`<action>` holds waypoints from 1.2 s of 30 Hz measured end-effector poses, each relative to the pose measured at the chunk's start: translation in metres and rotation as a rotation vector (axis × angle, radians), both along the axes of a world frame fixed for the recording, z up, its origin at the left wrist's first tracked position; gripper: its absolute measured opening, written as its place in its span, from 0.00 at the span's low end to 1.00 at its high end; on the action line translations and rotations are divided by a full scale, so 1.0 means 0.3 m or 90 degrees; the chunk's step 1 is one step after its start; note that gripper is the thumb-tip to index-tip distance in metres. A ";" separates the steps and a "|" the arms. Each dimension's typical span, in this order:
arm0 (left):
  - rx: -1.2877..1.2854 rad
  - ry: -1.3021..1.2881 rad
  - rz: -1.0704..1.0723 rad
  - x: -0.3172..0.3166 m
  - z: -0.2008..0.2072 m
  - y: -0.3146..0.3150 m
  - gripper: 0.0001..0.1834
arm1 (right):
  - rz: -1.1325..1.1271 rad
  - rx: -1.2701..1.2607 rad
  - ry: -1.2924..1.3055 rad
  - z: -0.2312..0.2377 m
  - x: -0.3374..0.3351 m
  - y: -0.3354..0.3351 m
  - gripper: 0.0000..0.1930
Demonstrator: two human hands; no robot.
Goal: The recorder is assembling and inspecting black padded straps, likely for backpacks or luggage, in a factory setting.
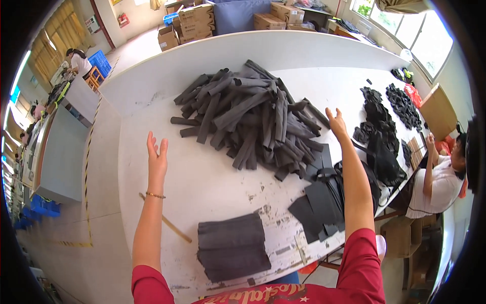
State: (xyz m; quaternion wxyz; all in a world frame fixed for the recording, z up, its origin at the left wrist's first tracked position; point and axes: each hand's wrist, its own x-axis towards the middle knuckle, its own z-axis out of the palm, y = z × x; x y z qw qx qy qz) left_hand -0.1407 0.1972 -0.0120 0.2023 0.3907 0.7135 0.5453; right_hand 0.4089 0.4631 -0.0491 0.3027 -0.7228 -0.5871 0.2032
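A large heap of dark grey fabric tubes (248, 111) lies on the white table (177, 182). To the left of the heap, my left hand (158, 156) is raised with its fingers apart, holding nothing. My right hand (336, 123) reaches out beside the heap's right edge; its fingers are spread and nothing is in them. Close to my body, a flat stack of dark grey fabric pieces (233, 245) rests near the table's front edge. Flat black pieces (319, 207) lie partly under my right forearm.
A wooden stick (174, 227) lies by my left forearm. Black cloth items (374, 116) and a brown cardboard piece (439, 109) are on the right, where a co-worker (438, 182) sits. A white partition (217, 50) borders the table's far side. Cardboard boxes (196, 21) stand beyond.
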 end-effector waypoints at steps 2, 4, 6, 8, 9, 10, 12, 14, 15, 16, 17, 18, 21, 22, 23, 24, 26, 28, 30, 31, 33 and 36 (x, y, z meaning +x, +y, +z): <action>-0.016 0.007 -0.016 0.027 0.021 0.105 0.42 | 0.059 -0.046 -0.033 -0.049 -0.064 0.039 0.50; 0.024 0.001 -0.086 0.083 0.047 0.219 0.40 | 0.168 -0.093 -0.072 -0.080 -0.125 0.067 0.47; 0.105 0.078 -0.145 0.087 0.009 0.304 0.36 | 0.296 -0.129 -0.154 -0.062 -0.308 0.032 0.42; 0.112 0.098 -0.189 0.139 -0.002 0.369 0.34 | 0.342 -0.155 -0.290 -0.017 -0.470 -0.057 0.39; 0.135 0.123 -0.235 0.164 -0.004 0.387 0.33 | 0.348 -0.168 -0.366 -0.008 -0.529 -0.114 0.39; 0.125 0.116 -0.240 0.199 -0.016 0.403 0.33 | 0.320 -0.168 -0.368 -0.023 -0.557 -0.157 0.38; 0.086 0.075 -0.287 0.232 -0.032 0.391 0.31 | 0.353 -0.171 -0.277 -0.009 -0.604 -0.266 0.37; 0.063 0.081 -0.295 0.229 -0.071 0.344 0.31 | 0.387 -0.161 -0.289 0.000 -0.649 -0.385 0.32; 0.057 0.095 -0.306 0.220 -0.089 0.321 0.31 | 0.393 -0.169 -0.286 0.005 -0.657 -0.434 0.32; 0.062 0.112 -0.308 0.219 -0.109 0.294 0.31 | 0.399 -0.194 -0.289 0.011 -0.666 -0.489 0.31; 0.056 0.113 -0.302 0.214 -0.124 0.262 0.31 | 0.405 -0.218 -0.291 0.016 -0.676 -0.535 0.30; 0.055 0.110 -0.313 0.231 -0.123 0.236 0.31 | 0.417 -0.211 -0.296 0.022 -0.673 -0.566 0.29; 0.061 0.077 -0.311 0.246 -0.076 0.171 0.32 | 0.380 -0.212 -0.225 0.099 -0.609 -0.635 0.29; 0.110 0.138 -0.259 0.235 -0.049 0.158 0.32 | 0.384 -0.180 -0.153 0.106 -0.567 -0.653 0.31; 0.161 0.198 -0.208 0.228 -0.022 0.140 0.32 | 0.391 -0.125 -0.127 0.122 -0.520 -0.680 0.31; 0.257 0.178 -0.118 0.257 0.022 0.125 0.25 | 0.350 -0.071 -0.167 0.138 -0.475 -0.718 0.30; 0.236 0.166 -0.096 0.313 0.123 0.034 0.19 | 0.311 -0.016 -0.204 0.157 -0.441 -0.804 0.28; 0.300 0.181 -0.105 0.409 0.195 -0.011 0.08 | 0.287 0.081 -0.180 0.213 -0.419 -0.898 0.21; 0.243 0.239 -0.263 0.510 0.226 -0.050 0.08 | 0.306 -0.017 -0.130 0.231 -0.403 -0.971 0.18; 0.192 0.298 -0.328 0.555 0.236 -0.071 0.10 | 0.325 -0.121 -0.075 0.235 -0.394 -1.014 0.15; 0.156 0.412 -0.320 0.608 0.205 -0.074 0.12 | 0.298 -0.122 -0.075 0.210 -0.355 -1.086 0.12; 0.073 0.555 -0.282 0.664 0.116 -0.058 0.16 | 0.237 -0.031 -0.196 0.085 -0.247 -1.155 0.11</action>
